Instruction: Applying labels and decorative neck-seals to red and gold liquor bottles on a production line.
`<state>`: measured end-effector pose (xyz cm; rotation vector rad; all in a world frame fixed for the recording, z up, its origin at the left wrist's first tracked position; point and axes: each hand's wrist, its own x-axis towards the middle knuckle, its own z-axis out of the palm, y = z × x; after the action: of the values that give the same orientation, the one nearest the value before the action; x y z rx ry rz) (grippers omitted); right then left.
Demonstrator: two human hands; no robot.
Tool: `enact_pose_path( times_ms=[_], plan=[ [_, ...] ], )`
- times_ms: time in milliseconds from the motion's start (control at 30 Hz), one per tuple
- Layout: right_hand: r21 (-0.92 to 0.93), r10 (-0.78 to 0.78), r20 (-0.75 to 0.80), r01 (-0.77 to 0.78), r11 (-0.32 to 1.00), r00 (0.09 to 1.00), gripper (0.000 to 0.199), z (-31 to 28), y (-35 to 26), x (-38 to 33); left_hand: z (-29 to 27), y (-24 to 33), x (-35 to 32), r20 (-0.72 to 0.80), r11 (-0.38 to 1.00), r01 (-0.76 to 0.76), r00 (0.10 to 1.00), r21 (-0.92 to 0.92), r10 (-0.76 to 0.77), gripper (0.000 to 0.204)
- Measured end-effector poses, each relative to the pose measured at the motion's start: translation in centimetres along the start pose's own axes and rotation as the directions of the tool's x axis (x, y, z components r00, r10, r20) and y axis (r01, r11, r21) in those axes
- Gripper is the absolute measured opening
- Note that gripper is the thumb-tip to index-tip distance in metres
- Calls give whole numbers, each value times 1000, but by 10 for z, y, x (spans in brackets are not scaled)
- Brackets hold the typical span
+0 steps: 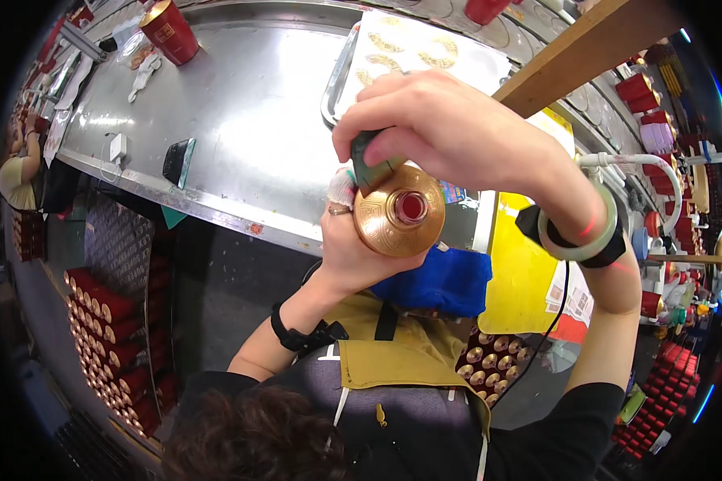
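My left hand (346, 255) is wrapped round the side of a bottle (383, 223) with a gold, embossed shoulder and a red round mouth. A white covering is on one of its fingers. Over the bottle's far left shoulder, my right hand (437, 116) pinches a dark green flat piece (369, 152), perhaps a squeegee, whose lower edge meets or nearly meets the gold surface. The bottle's lower body is hidden. Just beyond the right hand, gold curved decals (383, 34) lie on a white sheet (413, 56) in a metal tray (329, 100).
A metal table (241, 104) carries a red and gold cup-shaped container (169, 34), a second dark squeegee-like piece (179, 163) and a white adapter (118, 147). Blue cloth (433, 280) and a yellow panel (521, 272) sit nearby. A wooden beam (586, 60) slants across upper right. Stacked red-and-gold bottles (112, 345) stand lower left.
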<state>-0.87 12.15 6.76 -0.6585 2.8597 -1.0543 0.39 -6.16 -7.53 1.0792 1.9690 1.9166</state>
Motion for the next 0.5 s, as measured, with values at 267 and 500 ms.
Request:
enact_pose_path(
  times_ms=[267,500],
  plan=[
    [-71,-30,266,51,996,964,17,1,-26,23,0,1,2,25,996,-47,998,-70,49,86],
    [-306,-202,-410,74,949,889,25,-13,-31,-10,7,-5,-2,18,983,48,999,-179,-46,90]
  ],
)
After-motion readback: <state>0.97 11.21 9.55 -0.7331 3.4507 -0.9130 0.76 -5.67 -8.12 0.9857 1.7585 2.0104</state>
